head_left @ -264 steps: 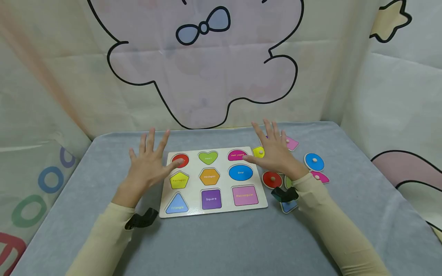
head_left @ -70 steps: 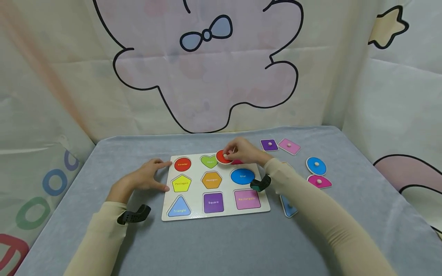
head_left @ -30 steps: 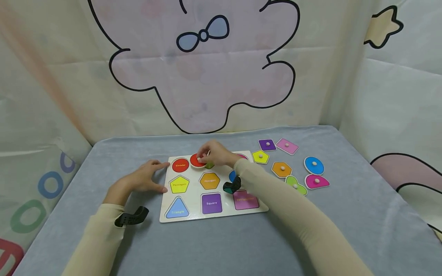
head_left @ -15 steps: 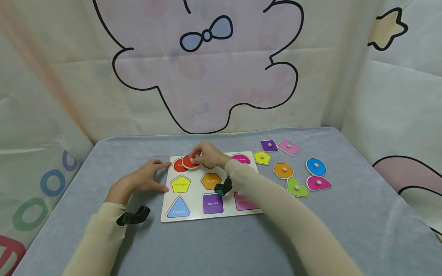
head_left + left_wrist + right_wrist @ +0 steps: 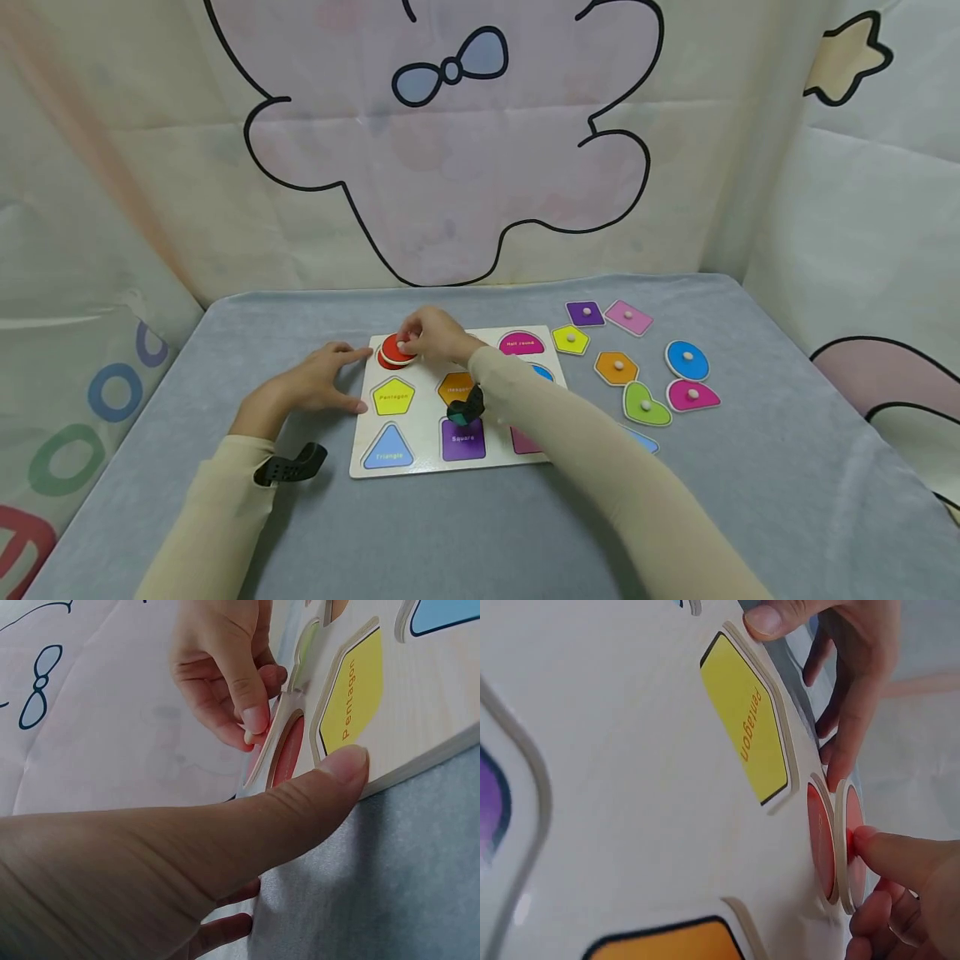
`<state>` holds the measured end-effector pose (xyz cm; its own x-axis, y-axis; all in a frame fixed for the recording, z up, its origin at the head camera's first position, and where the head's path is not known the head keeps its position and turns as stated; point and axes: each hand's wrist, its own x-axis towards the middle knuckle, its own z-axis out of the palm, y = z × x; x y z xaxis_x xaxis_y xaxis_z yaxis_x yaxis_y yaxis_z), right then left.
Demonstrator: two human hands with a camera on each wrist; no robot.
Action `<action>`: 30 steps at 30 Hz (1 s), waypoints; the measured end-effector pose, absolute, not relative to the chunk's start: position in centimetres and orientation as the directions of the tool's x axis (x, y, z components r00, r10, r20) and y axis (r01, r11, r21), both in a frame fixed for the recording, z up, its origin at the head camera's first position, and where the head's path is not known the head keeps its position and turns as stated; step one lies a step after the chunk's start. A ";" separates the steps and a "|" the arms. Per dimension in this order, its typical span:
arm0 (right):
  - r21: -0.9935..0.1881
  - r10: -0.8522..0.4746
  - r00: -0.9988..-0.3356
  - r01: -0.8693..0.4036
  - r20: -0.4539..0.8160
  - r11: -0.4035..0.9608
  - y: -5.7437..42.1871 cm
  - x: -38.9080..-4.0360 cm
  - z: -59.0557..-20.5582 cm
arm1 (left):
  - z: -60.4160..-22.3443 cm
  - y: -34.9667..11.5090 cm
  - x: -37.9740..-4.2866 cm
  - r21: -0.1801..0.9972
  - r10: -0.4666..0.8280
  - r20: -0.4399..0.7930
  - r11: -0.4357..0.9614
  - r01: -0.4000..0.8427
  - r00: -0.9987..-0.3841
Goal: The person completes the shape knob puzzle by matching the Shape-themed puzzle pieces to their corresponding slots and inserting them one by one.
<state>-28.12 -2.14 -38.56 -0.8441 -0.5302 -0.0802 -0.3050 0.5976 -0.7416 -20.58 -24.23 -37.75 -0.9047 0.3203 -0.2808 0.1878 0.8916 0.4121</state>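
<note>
Head cam: right hand [image 5: 437,335] just slid the red disc [image 5: 392,347] toward 9 o'clock, mostly over the circle slot [image 5: 384,362], board's [image 5: 427,437] 11; left hand [image 5: 315,385] braces it, relaxed. Left wrist: knob's [image 5: 249,738] pinched. Right wrist: nearly lined up, not seated.

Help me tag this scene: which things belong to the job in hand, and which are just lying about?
Job, likely: red circle, in the right hand; white board, touched by left hand; loose purple square, pink rectangle, yellow pentagon, orange hexagon, green heart, blue oval, pink half circle, half-hidden blue piece.

Just around: tablecloth, wristbands, cartoon sheet.
</note>
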 end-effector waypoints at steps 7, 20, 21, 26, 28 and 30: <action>-0.745 -0.526 -0.846 -0.292 -0.091 0.600 -3.1 -28.1 -38.3 | -37.8 -24.4 -20.7 0.410 0.313 -0.281 0.894 0.182 -0.907; -0.681 -0.485 -0.866 -0.283 -0.121 0.675 -3.7 -27.6 -38.6 | -37.7 -24.2 -20.7 0.412 0.299 -0.284 0.896 0.165 -0.911; -0.678 -0.484 -0.867 -0.285 -0.118 0.677 -3.7 -27.6 -38.6 | -37.7 -24.2 -20.8 0.414 0.300 -0.284 0.895 0.165 -0.911; -0.650 -0.474 -0.873 -0.295 -0.115 0.700 -4.0 -27.6 -38.7 | -37.8 -24.1 -20.8 0.412 0.293 -0.287 0.897 0.159 -0.912; -0.641 -0.471 -0.874 -0.295 -0.117 0.708 -4.1 -27.5 -38.7 | -37.8 -24.1 -20.8 0.412 0.291 -0.288 0.898 0.157 -0.912; -0.642 -0.470 -0.874 -0.294 -0.119 0.708 -4.0 -27.5 -38.8 | -37.8 -24.1 -20.7 0.414 0.292 -0.287 0.897 0.156 -0.912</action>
<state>-27.53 -4.02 -38.81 -0.8744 -0.4703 -0.1190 -0.2937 0.7085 -0.6417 -20.74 -24.13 -37.78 -0.9123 0.2918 -0.2872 0.1564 0.8967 0.4142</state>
